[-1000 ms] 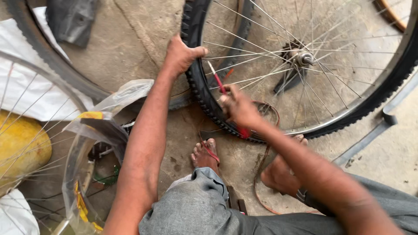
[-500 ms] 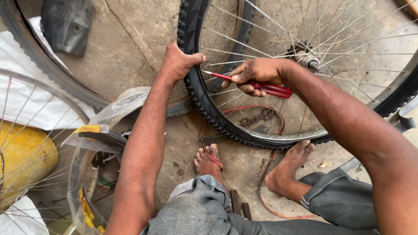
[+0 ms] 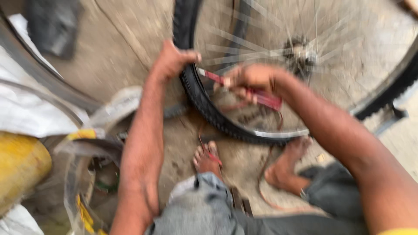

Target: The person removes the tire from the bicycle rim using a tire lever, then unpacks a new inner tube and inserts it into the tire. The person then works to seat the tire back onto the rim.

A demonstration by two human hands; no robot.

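black bike tyre (image 3: 204, 102) standing on the concrete floor (image 3: 117, 48) right in front of my feet | my left hand (image 3: 172, 61) clamped over its top edge | my right hand (image 3: 250, 80) gripping a red tyre lever (image 3: 261, 96) poked in at the rim | pretty blurry tbh

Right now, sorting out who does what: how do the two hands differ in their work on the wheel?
The left hand grips the black tyre bare; the right hand holds a red tool. The left sits outside the tyre; the right lies over the spokes. Both are at the wheel's left edge.
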